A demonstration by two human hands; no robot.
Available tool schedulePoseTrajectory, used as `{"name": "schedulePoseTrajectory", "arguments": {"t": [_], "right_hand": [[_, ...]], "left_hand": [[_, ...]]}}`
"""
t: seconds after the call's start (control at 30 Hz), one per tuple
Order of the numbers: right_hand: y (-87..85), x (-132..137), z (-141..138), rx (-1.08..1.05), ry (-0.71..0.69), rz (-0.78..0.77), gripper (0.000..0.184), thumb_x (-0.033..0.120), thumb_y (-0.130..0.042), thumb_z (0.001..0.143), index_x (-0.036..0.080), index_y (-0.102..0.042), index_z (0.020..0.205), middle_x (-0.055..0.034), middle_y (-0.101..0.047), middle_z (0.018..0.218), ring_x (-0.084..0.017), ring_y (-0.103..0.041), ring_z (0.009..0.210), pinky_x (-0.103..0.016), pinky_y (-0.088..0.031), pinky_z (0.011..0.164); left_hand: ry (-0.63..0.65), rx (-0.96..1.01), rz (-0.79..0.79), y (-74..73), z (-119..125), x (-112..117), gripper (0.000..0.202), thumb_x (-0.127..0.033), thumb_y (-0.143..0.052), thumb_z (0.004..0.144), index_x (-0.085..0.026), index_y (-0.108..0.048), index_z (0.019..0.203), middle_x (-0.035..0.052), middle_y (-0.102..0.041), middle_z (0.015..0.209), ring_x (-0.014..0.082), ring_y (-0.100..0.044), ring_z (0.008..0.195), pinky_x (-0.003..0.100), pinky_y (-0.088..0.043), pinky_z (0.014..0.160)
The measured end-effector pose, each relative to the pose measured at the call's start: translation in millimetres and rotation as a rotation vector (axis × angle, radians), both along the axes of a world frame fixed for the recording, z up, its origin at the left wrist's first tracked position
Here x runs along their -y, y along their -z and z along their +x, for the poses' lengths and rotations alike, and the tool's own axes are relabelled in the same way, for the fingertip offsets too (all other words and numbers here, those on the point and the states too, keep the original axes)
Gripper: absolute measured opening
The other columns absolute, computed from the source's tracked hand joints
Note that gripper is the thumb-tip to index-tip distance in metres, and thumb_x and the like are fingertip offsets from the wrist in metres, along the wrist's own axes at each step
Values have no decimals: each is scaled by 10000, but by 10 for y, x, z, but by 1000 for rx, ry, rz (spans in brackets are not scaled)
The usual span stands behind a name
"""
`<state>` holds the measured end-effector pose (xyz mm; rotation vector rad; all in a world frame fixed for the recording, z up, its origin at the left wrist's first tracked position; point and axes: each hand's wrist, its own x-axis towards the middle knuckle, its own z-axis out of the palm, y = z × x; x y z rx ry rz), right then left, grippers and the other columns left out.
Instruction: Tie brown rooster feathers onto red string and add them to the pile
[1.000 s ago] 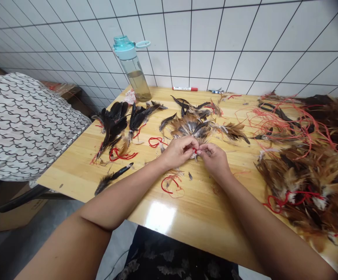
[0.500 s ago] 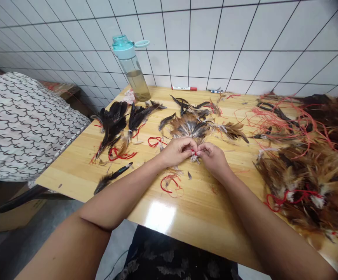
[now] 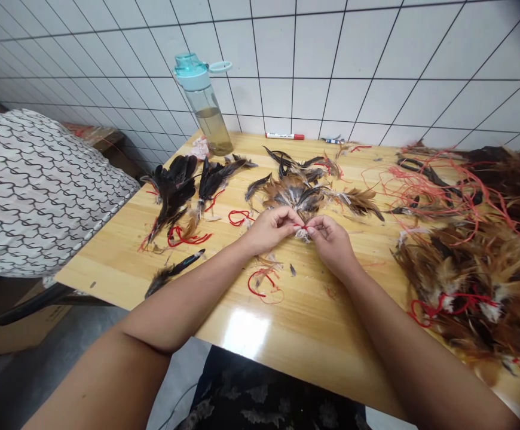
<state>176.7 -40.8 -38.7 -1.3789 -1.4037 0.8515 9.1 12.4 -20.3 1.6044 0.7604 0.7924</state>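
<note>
A fanned bunch of brown and black feathers (image 3: 289, 192) lies on the wooden table, its white quill ends towards me. Across those ends runs a red cord (image 3: 303, 227), stretched between both hands. My left hand (image 3: 271, 230) is closed, pinching one side of the cord between thumb and fingertips. On the other side, my right hand (image 3: 332, 239) is closed in a similar pinch on the cord. The fingertips partly hide the cord where it meets the quills.
Dark feather bundles (image 3: 170, 185) and red cord pieces (image 3: 188, 237) lie to the left. A water bottle (image 3: 210, 113) stands by the tiled wall near a red-capped marker (image 3: 284, 136). Tangled pink string (image 3: 421, 185) and a large brown feather pile (image 3: 479, 269) occupy the right side.
My hands have moved slightly apart, and more of the red cord shows, drawn straight across the quill ends. The feathers and other things stay in place.
</note>
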Motion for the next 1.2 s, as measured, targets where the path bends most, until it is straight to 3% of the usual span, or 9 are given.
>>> {"name": "schedulePoseTrajectory", "arguments": {"t": [0.3, 0.57, 0.8, 1.07, 1.2], "right_hand": [[-82, 23, -19, -51, 31, -3, 97, 301, -523, 777, 208, -523, 801, 7, -542, 672, -137, -475, 574, -275, -385, 567], [-54, 20, 25, 158, 36, 58, 47, 251, -442, 806, 225, -472, 780, -1, -508, 682, -170, -474, 666, -296, -371, 627], [-68, 2, 28, 295, -23, 74, 62, 223, -413, 808, 232, -431, 750, -13, -510, 686, -183, -474, 670, -305, -378, 640], [-88, 3, 31, 368, -81, 91, 53, 213, -429, 796, 230, -446, 748, -39, -569, 738, -193, -506, 710, -304, -396, 670], [-92, 5, 35, 313, -88, 71, 43, 222, -462, 800, 226, -475, 759, -24, -565, 714, -178, -505, 678, -293, -397, 641]], "left_hand": [[19, -15, 58, 8, -49, -53, 169, -273, -708, 749, -138, -611, 778, 27, -624, 776, 128, -570, 738, 249, -443, 707], [-12, -110, 120, 7, -109, -105, 97, -221, -641, 770, -145, -586, 794, 18, -600, 761, 120, -541, 710, 233, -418, 665], [-113, -139, 160, 16, -128, -130, 47, -182, -614, 764, -156, -588, 792, 6, -588, 752, 112, -520, 698, 223, -409, 654], [-165, -93, 118, 36, -142, -173, 57, -167, -625, 752, -153, -584, 788, -4, -591, 739, 103, -532, 692, 217, -413, 660], [-127, 6, 7, -26, -118, -129, 137, -208, -671, 747, -147, -554, 780, -15, -571, 701, 86, -520, 641, 209, -409, 628]]}}
